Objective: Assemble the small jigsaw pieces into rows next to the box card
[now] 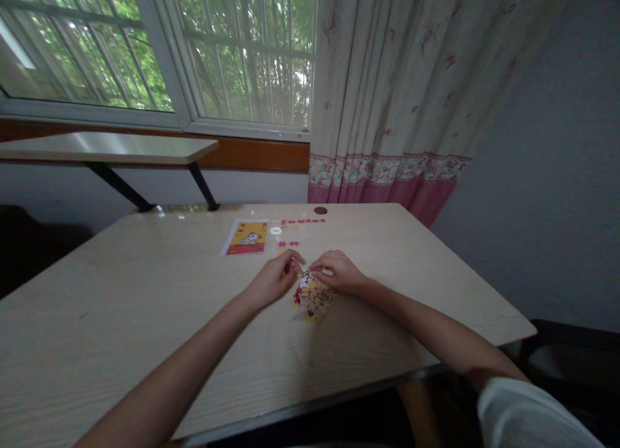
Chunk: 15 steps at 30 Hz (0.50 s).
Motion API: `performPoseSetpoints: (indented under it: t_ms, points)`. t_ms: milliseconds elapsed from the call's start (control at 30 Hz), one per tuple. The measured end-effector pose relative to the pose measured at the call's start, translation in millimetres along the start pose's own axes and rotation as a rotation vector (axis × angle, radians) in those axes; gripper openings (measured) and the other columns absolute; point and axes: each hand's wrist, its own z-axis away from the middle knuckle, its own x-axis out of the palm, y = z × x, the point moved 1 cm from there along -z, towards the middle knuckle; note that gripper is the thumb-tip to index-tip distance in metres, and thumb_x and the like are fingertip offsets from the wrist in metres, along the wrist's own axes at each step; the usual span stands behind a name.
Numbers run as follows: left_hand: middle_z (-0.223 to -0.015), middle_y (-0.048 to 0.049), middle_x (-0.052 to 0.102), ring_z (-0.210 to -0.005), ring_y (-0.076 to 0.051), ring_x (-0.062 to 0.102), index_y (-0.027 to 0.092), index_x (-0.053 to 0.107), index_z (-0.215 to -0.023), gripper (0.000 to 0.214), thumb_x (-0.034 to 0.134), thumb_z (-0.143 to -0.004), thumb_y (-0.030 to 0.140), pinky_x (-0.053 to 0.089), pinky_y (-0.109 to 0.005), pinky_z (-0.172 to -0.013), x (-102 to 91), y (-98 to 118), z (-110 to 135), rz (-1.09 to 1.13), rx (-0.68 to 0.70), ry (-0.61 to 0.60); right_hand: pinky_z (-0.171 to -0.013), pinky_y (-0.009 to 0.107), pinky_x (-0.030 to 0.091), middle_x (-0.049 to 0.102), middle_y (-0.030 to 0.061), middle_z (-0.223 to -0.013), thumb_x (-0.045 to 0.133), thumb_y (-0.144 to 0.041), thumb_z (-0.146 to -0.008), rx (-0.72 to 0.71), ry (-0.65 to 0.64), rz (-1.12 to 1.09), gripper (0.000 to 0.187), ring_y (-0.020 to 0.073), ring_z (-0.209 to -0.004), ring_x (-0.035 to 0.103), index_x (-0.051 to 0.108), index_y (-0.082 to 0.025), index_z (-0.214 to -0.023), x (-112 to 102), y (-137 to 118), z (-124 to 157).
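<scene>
A small heap of jigsaw puzzle pieces [317, 299] in red, yellow, white and tan lies on the table between my forearms. My left hand [277, 277] is at the heap's far left edge, thumb and fingers pinched around what looks like a small puzzle piece. Opposite it, my right hand [341, 272] bends over the heap's far edge with thumb and forefinger together; whatever is between them is too small to make out. Just beyond my hands lie red puzzle pieces [289, 244]. Farther back runs a row of red pieces [305, 221], with a few yellow ones below it.
A reference picture [248, 236] of a white animal on yellow and red lies left of the sorted pieces. The pale wooden table [145, 319] has a round cable hole [320, 210] at its back edge. A raised shelf [111, 147] stands at the back left; a curtain [382, 112] hangs behind.
</scene>
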Motion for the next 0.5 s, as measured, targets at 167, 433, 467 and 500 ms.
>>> performPoseSetpoints:
  t_ms: [167, 433, 467, 500]
  points:
    - [-0.069, 0.0017, 0.056, -0.06, -0.011, 0.05, 0.017, 0.045, -0.098, 0.017, 0.044, -0.081, 0.021, 0.036, -0.022, -0.056, 6.4, -1.9, 0.9, 0.118, 0.016, -0.024, -0.074, 0.027, 0.033, 0.067, 0.0036, -0.08, 0.051, -0.034, -0.084, -0.065, 0.02, 0.053, 0.021, 0.014, -0.078, 0.057, 0.066, -0.02, -0.085, 0.3, -4.0, 0.2]
    - [-0.074, -0.0037, 0.059, -0.066, -0.013, 0.049, 0.015, 0.059, -0.079, 0.017, 0.046, -0.08, 0.025, 0.036, -0.023, -0.059, -22.7, 5.3, -0.4, -0.129, 0.062, -0.107, -0.078, 0.031, 0.031, 0.066, 0.0053, -0.082, 0.048, -0.034, -0.086, 0.006, 0.18, 0.103, 0.022, 0.0158, -0.081, 0.055, 0.065, -0.02, -0.084, -13.7, 5.3, -0.3]
    - [-0.073, -0.0036, 0.06, -0.066, -0.013, 0.049, 0.015, 0.06, -0.077, 0.017, 0.047, -0.08, 0.025, 0.036, -0.023, -0.06, -29.8, 5.2, -0.3, -0.162, 0.068, -0.138, -0.078, 0.031, 0.031, 0.065, 0.0058, -0.083, 0.048, -0.034, -0.086, 0.051, 0.239, 0.104, 0.022, 0.0163, -0.082, 0.054, 0.065, -0.019, -0.085, -16.0, 8.3, 0.1]
    - [-0.071, -0.0028, 0.059, -0.063, -0.013, 0.048, 0.015, 0.061, -0.075, 0.018, 0.047, -0.079, 0.026, 0.036, -0.023, -0.058, -36.1, 4.0, -0.1, -0.174, 0.055, -0.186, -0.079, 0.032, 0.031, 0.065, 0.0062, -0.084, 0.048, -0.034, -0.086, 0.094, 0.286, 0.102, 0.023, 0.0169, -0.083, 0.054, 0.065, -0.019, -0.085, -17.7, 11.0, 0.7]
